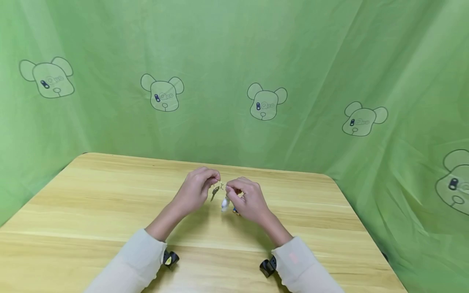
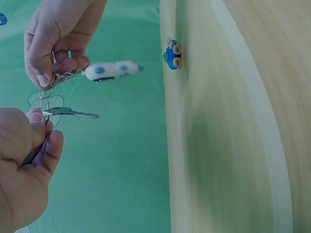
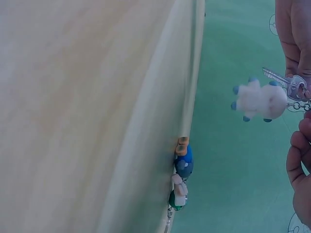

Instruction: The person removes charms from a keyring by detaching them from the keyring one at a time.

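Above the table, my left hand (image 1: 194,189) pinches a metal key ring (image 2: 43,104) with a silver key (image 2: 73,113) hanging from it. Close by on the right, my right hand (image 1: 250,199) pinches the ring end of a keychain (image 2: 65,76) between thumb and finger. A small white figure with blue spots or feet (image 3: 260,99) dangles from that chain. The two hands hold the rings against each other, and fingers partly hide where they meet. Whether the rings are linked cannot be told.
On the table (image 1: 110,195) behind the right hand stands a small blue figure with orange feet (image 3: 183,153). Beside it lies a green and white figure (image 3: 179,194) with a chain. A green curtain (image 1: 220,49) surrounds the table's far side.
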`<move>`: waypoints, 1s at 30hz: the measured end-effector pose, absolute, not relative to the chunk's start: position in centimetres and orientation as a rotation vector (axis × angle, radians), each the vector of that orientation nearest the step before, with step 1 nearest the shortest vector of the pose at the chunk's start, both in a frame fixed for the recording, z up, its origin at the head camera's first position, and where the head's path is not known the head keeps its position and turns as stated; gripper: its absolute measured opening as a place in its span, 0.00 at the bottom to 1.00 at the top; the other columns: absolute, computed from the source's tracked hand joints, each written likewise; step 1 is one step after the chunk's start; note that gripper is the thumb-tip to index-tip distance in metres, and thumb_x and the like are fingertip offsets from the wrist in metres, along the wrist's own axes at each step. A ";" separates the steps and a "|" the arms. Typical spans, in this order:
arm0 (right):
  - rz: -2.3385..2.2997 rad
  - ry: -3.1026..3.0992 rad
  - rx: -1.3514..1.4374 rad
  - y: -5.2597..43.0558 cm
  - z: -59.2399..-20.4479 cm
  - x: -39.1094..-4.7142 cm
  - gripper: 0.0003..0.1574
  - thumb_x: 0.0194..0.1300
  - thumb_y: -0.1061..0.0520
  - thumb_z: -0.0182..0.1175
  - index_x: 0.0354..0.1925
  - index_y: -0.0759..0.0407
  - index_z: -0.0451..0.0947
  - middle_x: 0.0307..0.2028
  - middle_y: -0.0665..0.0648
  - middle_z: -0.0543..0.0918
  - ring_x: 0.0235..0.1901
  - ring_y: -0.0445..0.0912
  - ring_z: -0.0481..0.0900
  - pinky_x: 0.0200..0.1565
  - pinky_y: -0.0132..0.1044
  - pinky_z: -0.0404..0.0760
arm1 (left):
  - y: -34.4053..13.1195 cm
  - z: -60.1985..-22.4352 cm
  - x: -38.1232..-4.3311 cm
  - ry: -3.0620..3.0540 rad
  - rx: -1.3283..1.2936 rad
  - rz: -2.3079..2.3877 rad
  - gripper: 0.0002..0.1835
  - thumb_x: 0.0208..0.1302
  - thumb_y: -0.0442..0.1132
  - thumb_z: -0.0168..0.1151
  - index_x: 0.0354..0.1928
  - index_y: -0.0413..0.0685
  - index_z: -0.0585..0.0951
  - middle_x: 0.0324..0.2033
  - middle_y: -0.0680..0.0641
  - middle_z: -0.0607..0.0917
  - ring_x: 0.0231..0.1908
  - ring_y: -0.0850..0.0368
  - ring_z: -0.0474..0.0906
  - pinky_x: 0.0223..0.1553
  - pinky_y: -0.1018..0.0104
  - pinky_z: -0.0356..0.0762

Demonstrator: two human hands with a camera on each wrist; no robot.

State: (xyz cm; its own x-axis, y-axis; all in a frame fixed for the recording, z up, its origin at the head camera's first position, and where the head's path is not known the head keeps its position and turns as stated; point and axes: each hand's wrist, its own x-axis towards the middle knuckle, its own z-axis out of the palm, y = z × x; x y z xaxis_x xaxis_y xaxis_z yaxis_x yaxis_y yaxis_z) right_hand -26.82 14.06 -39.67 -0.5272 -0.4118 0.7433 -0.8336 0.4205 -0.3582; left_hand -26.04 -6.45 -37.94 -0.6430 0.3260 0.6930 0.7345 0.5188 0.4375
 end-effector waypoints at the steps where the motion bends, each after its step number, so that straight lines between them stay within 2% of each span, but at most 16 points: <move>1: 0.986 -2.115 1.047 14.0 -39.7 -26.8 0.09 0.65 0.64 0.58 0.32 0.56 0.85 0.26 0.48 0.82 0.29 0.40 0.79 0.30 0.36 0.83 | -6.5 -38.0 -26.0 -2.226 -0.857 -0.997 0.04 0.68 0.26 0.63 0.38 0.40 0.84 0.36 0.46 0.86 0.40 0.52 0.82 0.45 0.61 0.84; 17: 0.991 -2.083 1.025 13.6 -39.9 -26.9 0.10 0.64 0.63 0.59 0.29 0.55 0.84 0.25 0.46 0.82 0.28 0.39 0.78 0.30 0.33 0.81 | -6.4 -38.0 -25.8 -2.297 -0.816 -1.057 0.03 0.68 0.26 0.62 0.38 0.37 0.83 0.35 0.46 0.85 0.39 0.52 0.82 0.46 0.58 0.84; 24: 0.997 -2.067 1.022 13.6 -39.8 -26.8 0.09 0.64 0.64 0.60 0.29 0.55 0.84 0.24 0.46 0.81 0.26 0.39 0.77 0.28 0.34 0.80 | -6.3 -37.9 -25.8 -2.266 -0.832 -1.062 0.03 0.68 0.28 0.63 0.38 0.39 0.84 0.36 0.46 0.86 0.38 0.53 0.83 0.45 0.62 0.85; 30: 0.996 -2.067 1.007 13.7 -39.4 -26.8 0.09 0.64 0.63 0.60 0.30 0.56 0.85 0.24 0.47 0.82 0.27 0.39 0.77 0.26 0.39 0.81 | -6.4 -37.7 -25.8 -2.237 -0.816 -1.119 0.03 0.69 0.29 0.63 0.40 0.39 0.85 0.37 0.45 0.88 0.36 0.56 0.83 0.42 0.65 0.85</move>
State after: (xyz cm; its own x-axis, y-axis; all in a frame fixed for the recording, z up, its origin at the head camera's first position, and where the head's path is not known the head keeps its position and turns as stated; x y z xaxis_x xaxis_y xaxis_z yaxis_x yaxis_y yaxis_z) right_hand -26.79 13.74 -39.41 -0.5133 -0.3622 0.7781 -0.8341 0.4239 -0.3529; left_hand -25.79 -6.39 -37.72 -0.6924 0.2857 0.6625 0.7015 0.4812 0.5256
